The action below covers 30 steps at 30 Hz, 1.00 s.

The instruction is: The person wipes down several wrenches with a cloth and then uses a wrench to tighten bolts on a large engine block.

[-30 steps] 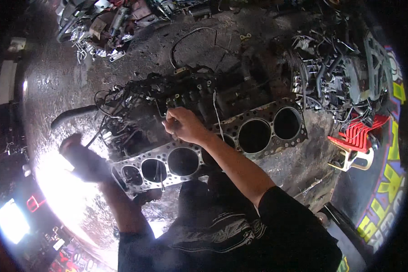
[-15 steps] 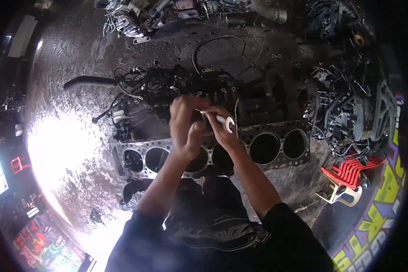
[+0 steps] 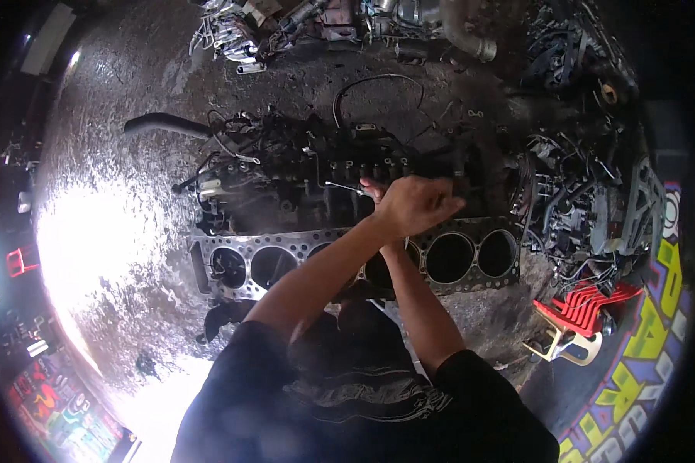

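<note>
In the middle, over the far side of a large engine block [image 3: 266,266] with a row of round cylinder bores, my two hands come together. My left hand [image 3: 415,205] crosses over to the right with its fingers curled; whatever is inside them is hidden. Mostly covered beneath it, my right hand [image 3: 372,187] grips a slim metal wrench [image 3: 344,187], whose narrow end sticks out to the left. The wrench's other end is out of sight behind my left hand. Dark fittings and hoses lie along the block's far side, below my hands.
A black hose [image 3: 164,123] reaches out at the far left of the block. Other engine assemblies stand at the back [image 3: 340,23] and on the right [image 3: 587,193]. Red stacked chairs [image 3: 587,309] are at the lower right, and strong glare whitens the floor at left.
My left hand has swung right and now lies across my right hand, covering the wrench's open jaw. The wrench's thin end shows further out to the left. The view has shifted slightly.
</note>
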### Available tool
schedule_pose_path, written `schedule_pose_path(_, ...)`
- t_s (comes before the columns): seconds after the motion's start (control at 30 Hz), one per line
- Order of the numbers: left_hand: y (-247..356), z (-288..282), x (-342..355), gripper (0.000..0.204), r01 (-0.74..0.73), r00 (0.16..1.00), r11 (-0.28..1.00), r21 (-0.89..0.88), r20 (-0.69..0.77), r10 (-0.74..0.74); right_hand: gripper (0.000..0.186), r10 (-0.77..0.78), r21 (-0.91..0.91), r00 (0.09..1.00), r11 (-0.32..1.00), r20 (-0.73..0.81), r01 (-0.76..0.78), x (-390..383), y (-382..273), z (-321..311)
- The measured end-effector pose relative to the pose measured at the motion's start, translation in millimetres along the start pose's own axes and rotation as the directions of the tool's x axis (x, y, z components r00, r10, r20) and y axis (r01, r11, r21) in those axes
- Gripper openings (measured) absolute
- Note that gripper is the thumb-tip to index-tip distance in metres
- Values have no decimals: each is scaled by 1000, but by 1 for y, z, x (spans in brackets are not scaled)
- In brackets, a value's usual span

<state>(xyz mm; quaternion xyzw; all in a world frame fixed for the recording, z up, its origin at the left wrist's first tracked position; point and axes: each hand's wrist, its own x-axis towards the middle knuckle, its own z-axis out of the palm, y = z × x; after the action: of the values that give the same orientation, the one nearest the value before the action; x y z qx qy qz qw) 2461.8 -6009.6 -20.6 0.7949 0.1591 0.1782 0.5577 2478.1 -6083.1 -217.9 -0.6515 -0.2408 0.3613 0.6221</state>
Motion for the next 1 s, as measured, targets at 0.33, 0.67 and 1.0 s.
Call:
schedule_pose_path(0.33, -29, 89, 39, 42, 74, 997, 990, 120, 19, -77, 54, 264, 350, 956, 914, -131, -204, -13, 33, -64)
schedule_pose_path(0.67, -38, 90, 67, 33, 248, 964, 933, 259, 25, -263, 57, 366, 378, 923, 876, -115, -300, 16, 20, -33)
schedule_pose_path(1.0, -169, -18, -83, 36, 321, 947, 575, 752, -253, -198, 27, 440, 349, 887, 860, -140, -371, 17, -27, -29)
